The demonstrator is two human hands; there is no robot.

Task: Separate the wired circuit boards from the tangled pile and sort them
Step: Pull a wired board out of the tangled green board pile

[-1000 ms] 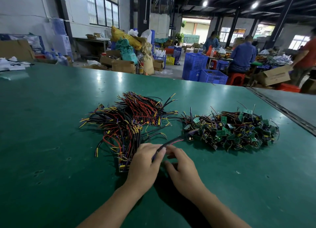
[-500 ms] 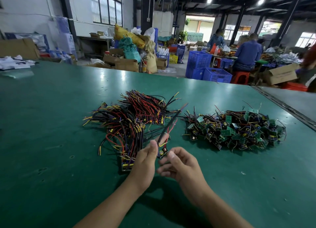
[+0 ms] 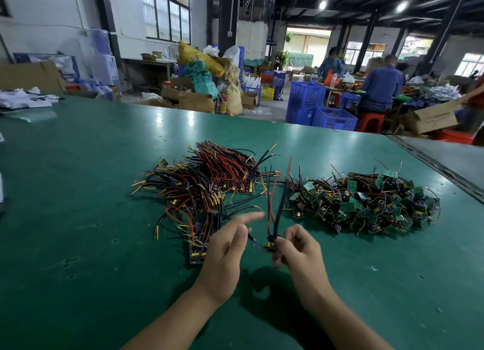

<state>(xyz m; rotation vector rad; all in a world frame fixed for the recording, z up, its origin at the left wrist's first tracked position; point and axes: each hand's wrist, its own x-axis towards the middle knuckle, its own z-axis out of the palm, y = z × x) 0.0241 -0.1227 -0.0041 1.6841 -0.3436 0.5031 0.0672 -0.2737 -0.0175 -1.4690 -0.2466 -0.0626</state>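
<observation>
Since 0.5 s ago our left hand (image 3: 225,250) has let go of the wires: its fingers are now straight and a little spread, the index pointing toward the middle, and it holds nothing. Before, it pinched the wires together with the other hand. Our right hand (image 3: 301,252) now carries the piece alone. Its thumb and fingers pinch the small circuit board (image 3: 269,244) just above the green table (image 3: 78,192), and the red and black wires (image 3: 280,205) stand up from the pinch, between the 2 heaps. 1 s ago the same wires lay low and reached toward the tangled pile (image 3: 366,203) on the right. Now they seem free of it, though their tips cross in front of its edge, so we cannot be fully sure.

We judge that this board is separated. It remains to lay it on the sorted pile (image 3: 204,192) at the left, where the wires lie more or less in 1 direction. The tangled pile holds many boards, so we think the task is far from its end.
</observation>
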